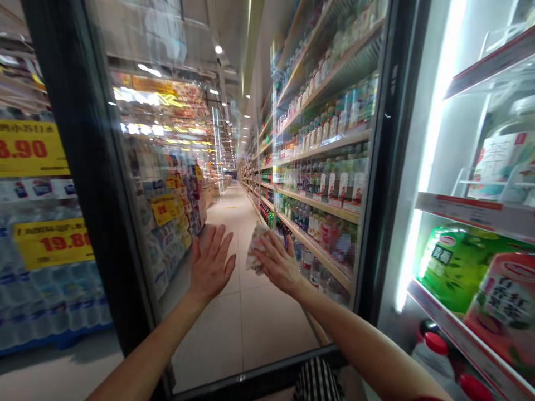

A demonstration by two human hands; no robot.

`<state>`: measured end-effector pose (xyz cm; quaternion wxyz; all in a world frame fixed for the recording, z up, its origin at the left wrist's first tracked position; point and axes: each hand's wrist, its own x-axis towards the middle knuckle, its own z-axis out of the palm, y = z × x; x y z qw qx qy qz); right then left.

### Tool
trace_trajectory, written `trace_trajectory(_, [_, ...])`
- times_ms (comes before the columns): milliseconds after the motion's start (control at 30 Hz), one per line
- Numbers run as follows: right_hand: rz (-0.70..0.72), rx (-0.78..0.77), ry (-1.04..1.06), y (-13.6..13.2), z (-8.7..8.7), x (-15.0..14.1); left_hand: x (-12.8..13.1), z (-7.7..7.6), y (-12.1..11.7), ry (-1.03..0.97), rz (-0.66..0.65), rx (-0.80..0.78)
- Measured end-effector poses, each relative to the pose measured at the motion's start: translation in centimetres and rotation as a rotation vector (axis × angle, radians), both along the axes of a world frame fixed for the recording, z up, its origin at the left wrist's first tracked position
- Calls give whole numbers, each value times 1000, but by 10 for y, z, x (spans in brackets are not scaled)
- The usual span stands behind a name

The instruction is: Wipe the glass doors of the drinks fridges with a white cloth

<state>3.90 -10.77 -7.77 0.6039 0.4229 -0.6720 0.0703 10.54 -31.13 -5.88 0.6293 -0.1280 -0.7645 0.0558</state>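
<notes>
A glass door (267, 334) in a black frame stands open in front of me. My left hand (212, 263) lies flat with its fingers spread against the glass, holding nothing. Beside it on the right, my right hand (278, 262) presses a crumpled light patterned cloth (253, 257) to the pane. Part of the cloth is hidden under the palm and fingers. Both forearms reach in from the lower corners.
On the right is the lit fridge, with a green drink jug (449, 267) and a red drink jug (504, 306) on its shelf (460, 334). Left of the door's black frame (83, 167) stand stacked bottle packs (54, 301) under yellow price signs (54, 239). Bottle shelves show in the glass.
</notes>
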Motion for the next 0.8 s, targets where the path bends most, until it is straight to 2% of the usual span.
trace_trajectory(100, [36,149,16,13,-14,-4,-1,-1,1,-15,-4,17])
trace_trajectory(267, [-7,23,4,17,-25,-6,-2,-2,2,-23,-18,51])
trace_trajectory(333, [-9,48,37,17,-29,-8,-1,-1,2,-30,-23,62])
trace_trajectory(400, [-16,134,88,25,-26,-14,-1,-2,2,-39,-25,62])
trace_trajectory(467, [-55,117,130,42,-10,-25,-1,-3,1,-41,-26,59])
trace_trajectory(500, [-93,20,133,51,2,-31,-1,-3,1,-41,-28,58])
trace_trajectory(600, [-239,-511,36,66,39,-46,-1,-1,3,-30,-30,51])
trace_trajectory(633, [-269,-633,-9,64,46,-47,-2,2,6,-26,-29,49])
trace_trajectory(667, [-277,-679,-41,60,48,-45,-3,5,9,-22,-30,44])
trace_trajectory(700, [-268,-644,-59,53,45,-41,-3,10,13,-15,-33,36])
trace_trajectory(800, [-192,-313,-49,35,22,-25,-7,25,26,12,-56,2])
